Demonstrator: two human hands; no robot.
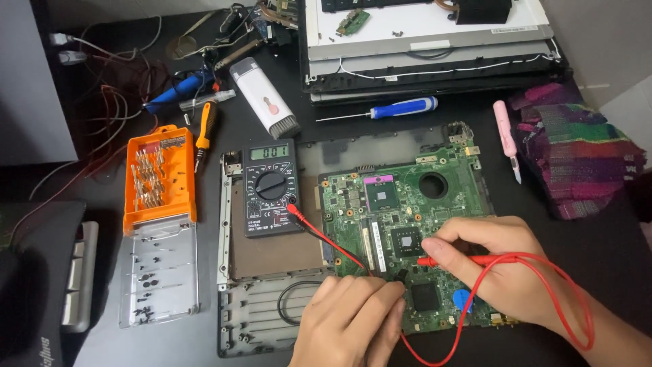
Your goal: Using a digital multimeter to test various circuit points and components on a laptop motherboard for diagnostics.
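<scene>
An orange bit case (160,175) is lying open at nine o'clock, its clear lid (161,270) spreading toward seven with small screws scattered on it. An orange-handled screwdriver (205,129) is resting just beside it, toward ten. A white cleaning brush tool (263,97) is sitting at eleven, near a tangle of wires (115,102). A blue-handled screwdriver (401,108) is lying at twelve, below a stack of dismantled laptop panels (435,58). A pink craft knife (506,136) is lying at two, just beside a multicoloured woven cloth (577,153) that is bunching at three.
</scene>
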